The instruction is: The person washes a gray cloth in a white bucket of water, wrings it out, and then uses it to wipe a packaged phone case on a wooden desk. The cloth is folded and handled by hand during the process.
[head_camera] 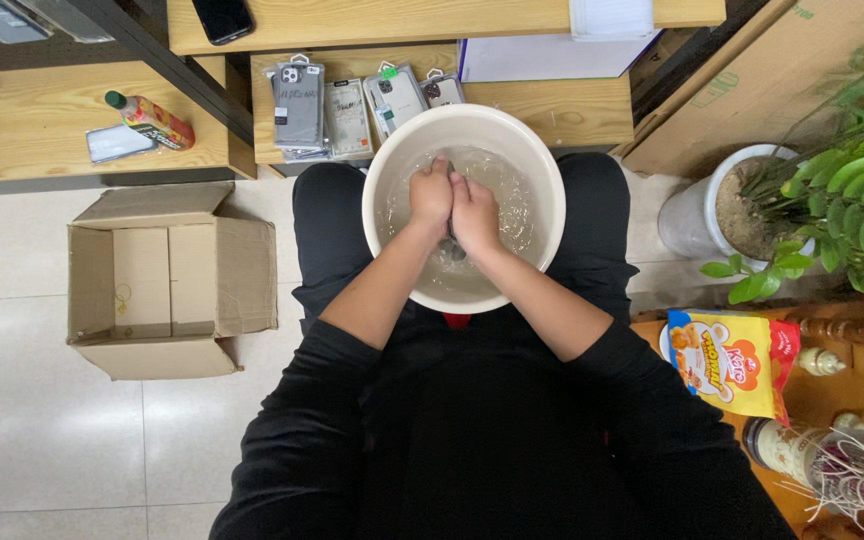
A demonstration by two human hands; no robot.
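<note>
Centrally, these lines cover what shows:
Basin: a round cream-white basin (384, 165) sits in the middle of the frame on the person's lap, part filled with clear water.
Left hand: the left hand (431, 198) is in the water, fingers curled, pressed against the other hand.
Right hand: the right hand (475, 213) is in the water too, closed; the hands are together around a small dark item (455, 250), mostly hidden, so I cannot tell what it is.
Clothing: black sleeves pushed up to the forearms, black trousers.
Cardboard box: an open cardboard box (167, 280) stands on the tiled floor at the left of the frame.
Wooden surface: a light wooden surface (552, 110) at the top carries packaged phone cases (347, 110), just above the basin.
Bottle: a bottle with a green cap (150, 120) lies at the upper left.
Plant: a potted plant (832, 200) stands at the right.
Snack bag: a yellow snack bag (727, 360) lies at the lower right.
</note>
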